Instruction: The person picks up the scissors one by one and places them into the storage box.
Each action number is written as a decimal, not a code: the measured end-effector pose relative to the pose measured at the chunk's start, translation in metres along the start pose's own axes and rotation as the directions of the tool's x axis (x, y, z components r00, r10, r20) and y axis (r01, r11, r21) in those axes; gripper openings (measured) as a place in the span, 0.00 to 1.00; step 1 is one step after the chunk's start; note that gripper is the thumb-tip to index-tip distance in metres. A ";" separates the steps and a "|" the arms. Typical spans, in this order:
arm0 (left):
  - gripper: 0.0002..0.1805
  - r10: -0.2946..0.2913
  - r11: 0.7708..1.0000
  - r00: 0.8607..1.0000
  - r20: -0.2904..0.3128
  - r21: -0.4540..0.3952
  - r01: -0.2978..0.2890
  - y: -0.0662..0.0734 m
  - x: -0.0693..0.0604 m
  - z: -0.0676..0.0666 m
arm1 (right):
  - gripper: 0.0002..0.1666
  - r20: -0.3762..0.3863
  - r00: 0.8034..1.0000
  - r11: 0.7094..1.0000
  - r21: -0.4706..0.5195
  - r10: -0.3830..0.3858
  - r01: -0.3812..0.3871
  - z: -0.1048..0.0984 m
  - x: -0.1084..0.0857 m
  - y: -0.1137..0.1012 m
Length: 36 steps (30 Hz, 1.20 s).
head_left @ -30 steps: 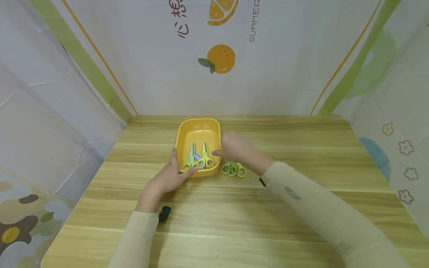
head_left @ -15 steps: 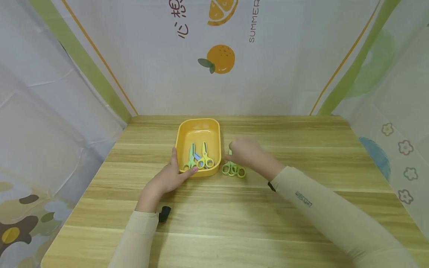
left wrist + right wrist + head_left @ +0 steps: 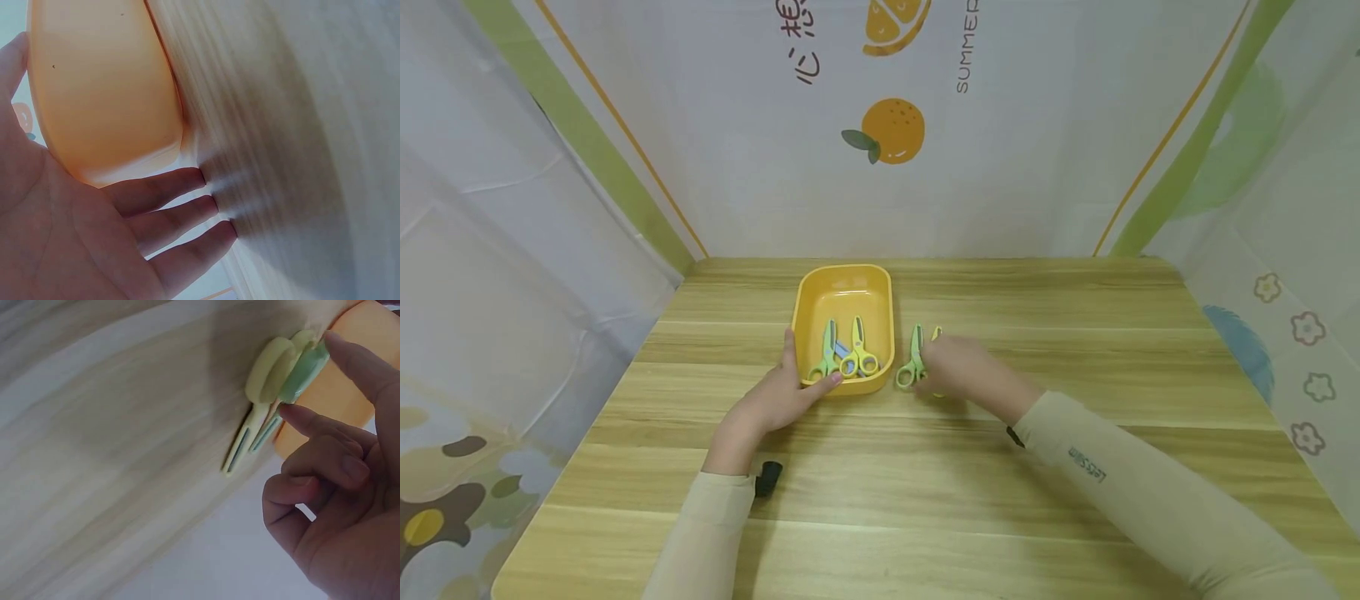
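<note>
My left hand (image 3: 775, 396) rests at the near left corner of a yellow plastic tray (image 3: 871, 385); its thumb lies over the front rim. In the left wrist view the other fingers stretch straight beside the tray wall. Inside the tray lie green scissors (image 3: 828, 346), yellow scissors (image 3: 859, 337) and a partly covered blue item (image 3: 842, 348). My right hand (image 3: 973, 375), blurred, is over the scissors on the table. Its thumb and index are spread around the green handle (image 3: 303, 375). Green scissors (image 3: 915, 350) and yellow scissors (image 3: 937, 332) lie side by side there, partly hidden.
A wood-grain table (image 3: 880, 500) carries everything. Behind it hangs a white printed curtain (image 3: 1015, 167), with more fabric at both sides. A small black object (image 3: 767, 479) sits at the left wrist.
My right hand has moved from the tray's right edge rightward and nearer, to the scissors on the table. One second ago it was partly over the tray. The left hand and tray have stayed put.
</note>
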State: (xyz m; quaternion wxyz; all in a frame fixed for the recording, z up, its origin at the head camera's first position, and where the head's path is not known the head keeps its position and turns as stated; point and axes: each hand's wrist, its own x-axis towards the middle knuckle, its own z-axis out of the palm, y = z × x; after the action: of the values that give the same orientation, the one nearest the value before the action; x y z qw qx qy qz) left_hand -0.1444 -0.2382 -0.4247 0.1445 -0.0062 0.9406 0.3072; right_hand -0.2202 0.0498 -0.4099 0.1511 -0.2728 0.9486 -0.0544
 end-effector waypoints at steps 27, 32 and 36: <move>0.70 0.012 1.000 1.000 0.001 -0.027 -0.012 0.000 -0.001 0.001 | 0.16 -0.004 0.998 0.997 0.046 0.064 -0.064 0.005 -0.018 0.045; 0.70 0.007 1.000 1.000 0.005 -0.025 -0.007 0.000 -0.001 0.001 | 0.17 -0.030 0.996 0.995 0.064 0.084 -0.082 0.006 -0.020 0.061; 0.70 0.008 1.000 1.000 0.008 -0.026 -0.008 0.000 -0.001 0.000 | 0.17 -0.062 0.994 0.995 0.046 0.095 -0.092 0.004 -0.022 0.077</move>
State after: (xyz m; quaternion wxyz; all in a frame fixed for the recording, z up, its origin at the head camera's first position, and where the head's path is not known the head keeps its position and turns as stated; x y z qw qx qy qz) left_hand -0.1433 -0.2381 -0.4245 0.1469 -0.0032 0.9360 0.3198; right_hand -0.2399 0.1261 -0.4225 0.1290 -0.2228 0.9633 -0.0763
